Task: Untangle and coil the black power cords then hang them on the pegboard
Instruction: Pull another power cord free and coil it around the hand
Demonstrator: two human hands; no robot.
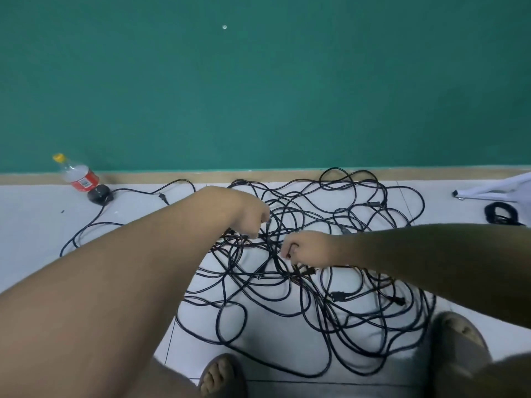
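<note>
A big tangle of black power cords (pixel 321 285) lies spread over the white tiled floor in front of a green wall. My left hand (pixel 251 218) reaches into the upper middle of the tangle and its curled fingers pinch a cord. My right hand (pixel 307 248) is just to the right and lower, fingers curled round another black cord. A plug (pixel 306 272) lies right beneath that hand. One coiled black cord (pixel 501 214) lies apart at the far right. No pegboard is in view.
A plastic bottle (pixel 77 175) with a red label and yellow cap leans by the wall at left, next to a black adapter (pixel 99 193). A white object (pixel 494 188) lies at the right edge. My two sandalled feet (pixel 221 377) stand at the bottom.
</note>
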